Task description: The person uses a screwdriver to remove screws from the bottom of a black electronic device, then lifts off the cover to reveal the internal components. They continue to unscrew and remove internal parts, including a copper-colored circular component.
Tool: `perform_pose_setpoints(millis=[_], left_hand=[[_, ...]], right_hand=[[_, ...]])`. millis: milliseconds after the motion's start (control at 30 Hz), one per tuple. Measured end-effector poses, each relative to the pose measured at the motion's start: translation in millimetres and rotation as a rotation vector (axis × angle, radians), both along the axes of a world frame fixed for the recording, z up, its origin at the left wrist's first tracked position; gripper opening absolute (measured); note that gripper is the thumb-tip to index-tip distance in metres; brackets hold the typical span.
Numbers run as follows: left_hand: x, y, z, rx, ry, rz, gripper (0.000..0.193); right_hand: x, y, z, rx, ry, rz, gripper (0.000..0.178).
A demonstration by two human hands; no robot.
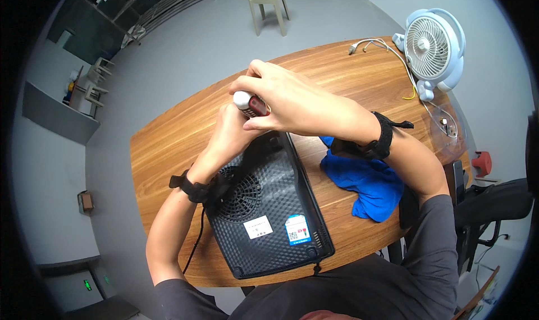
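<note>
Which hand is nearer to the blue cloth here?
Right. The right hand, around a white-topped dark-red object, is forward and left of the blue cloth; the left hand is farther left, above the black device.

The person wears a dark grey shirt [292, 292], plain across the bottom of the frame. Its short sleeves, the left sleeve [185, 300] at lower left and the right sleeve [435, 247] at lower right, leave both forearms bare. A black strap circles each wrist — the left strap [196, 192] with a stubby tab poking outward, the right strap [384, 136] wide, its loose end jutting free. The left hand [227, 130] and right hand [292, 98] are bare too.
</note>
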State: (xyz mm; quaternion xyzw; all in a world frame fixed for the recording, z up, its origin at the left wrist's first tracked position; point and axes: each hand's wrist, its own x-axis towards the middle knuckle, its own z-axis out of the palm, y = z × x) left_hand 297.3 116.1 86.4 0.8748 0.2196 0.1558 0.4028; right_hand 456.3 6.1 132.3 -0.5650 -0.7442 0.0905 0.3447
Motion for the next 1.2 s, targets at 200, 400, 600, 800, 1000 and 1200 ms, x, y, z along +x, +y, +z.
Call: perform_pose_setpoints(millis=[200,400,600,800,1000,1200], left_hand=[[3.2,0.1,4.3,-0.073,-0.013,-0.095,0.037],[-2.0,6.9,3.5,0.039,0.044,-0.096,0.028],[4.1,-2.8,12.2,0.04,-0.013,-0.01,0.029],[3.5,-3.9,18.4,0.043,0.008,-0.005,0.027],[3.8,-4.3,16.6,0.048,-0.002,-0.018,0.028],[4.7,-4.5,14.4,0.058,0.005,-0.024,0.029]], right_hand=[[4.1,1.7,-3.4,0.014,0.032,0.006,0.052],[-0.3,-0.6,-2.8,0.057,-0.06,-0.032,0.051],[-0.8,0.5,0.0,0.058,0.057,-0.03,0.036],[-0.9,-0.6,3.8,0.051,0.085,-0.036,0.035],[0.5,0.9,-3.9,0.137,0.106,-0.033,0.039],[1.4,-0.3,-6.3,0.12,0.119,-0.037,0.039]])
